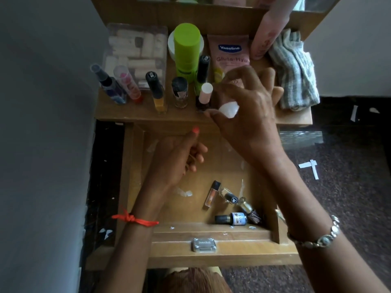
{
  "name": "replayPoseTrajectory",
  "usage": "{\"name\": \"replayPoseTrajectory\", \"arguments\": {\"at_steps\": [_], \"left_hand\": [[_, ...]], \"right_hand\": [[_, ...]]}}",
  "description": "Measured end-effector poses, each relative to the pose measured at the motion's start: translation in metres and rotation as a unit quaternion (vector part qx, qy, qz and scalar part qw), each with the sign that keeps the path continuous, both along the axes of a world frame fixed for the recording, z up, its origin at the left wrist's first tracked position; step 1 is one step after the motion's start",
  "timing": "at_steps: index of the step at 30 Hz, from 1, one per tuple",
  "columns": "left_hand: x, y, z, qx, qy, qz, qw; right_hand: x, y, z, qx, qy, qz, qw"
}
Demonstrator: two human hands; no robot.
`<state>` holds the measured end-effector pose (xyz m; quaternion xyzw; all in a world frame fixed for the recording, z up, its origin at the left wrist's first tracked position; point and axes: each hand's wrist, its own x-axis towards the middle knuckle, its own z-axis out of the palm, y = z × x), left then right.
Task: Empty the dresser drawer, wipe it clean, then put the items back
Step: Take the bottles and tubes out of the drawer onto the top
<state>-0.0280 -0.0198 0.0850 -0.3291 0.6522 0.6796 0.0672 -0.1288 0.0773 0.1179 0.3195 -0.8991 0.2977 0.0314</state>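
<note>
The wooden drawer [135,166] is pulled out below the dresser top [127,115]. In its near right corner lie a lip gloss tube [212,193], a small dark-capped bottle [230,218] and other little vials [230,197]. My right hand [247,115] hovers over the dresser top's front edge and holds a small white-capped item [229,108], mostly hidden by the fingers. My left hand [179,153] hangs over the drawer's far left part, fingers loosely curled; something thin may sit in them, I cannot tell.
On the dresser top stand several bottles: a green one [187,49], a Vaseline tube [229,53], a pink-capped bottle [205,94], perfume vials [157,92]. A clear box [135,53] sits at the back left, a checked cloth [294,70] at the right. Paper scraps litter the floor [309,168].
</note>
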Motion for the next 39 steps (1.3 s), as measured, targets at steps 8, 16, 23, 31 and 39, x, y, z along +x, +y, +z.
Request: {"name": "replayPoseTrajectory", "arguments": {"at_steps": [8,16,23,31,39], "left_hand": [[0.02,0.018,-0.05,-0.13,-0.129,-0.264,0.947],[0.022,0.056,-0.071,-0.303,-0.176,-0.277,0.895],[0.018,0.07,-0.073,-0.371,-0.136,-0.244,0.885],[0.006,0.059,-0.053,-0.277,-0.058,-0.164,0.945],[-0.012,0.05,-0.026,-0.235,0.042,-0.094,0.967]], "right_hand": [[0.039,0.063,-0.013,-0.036,-0.232,0.042,0.971],[0.052,0.091,-0.071,0.213,-0.377,0.12,0.893],[0.053,0.092,-0.087,0.175,-0.338,0.162,0.911],[0.046,0.1,-0.06,0.035,-0.325,0.053,0.944],[-0.011,0.07,0.019,-0.179,-0.149,-0.093,0.968]]}}
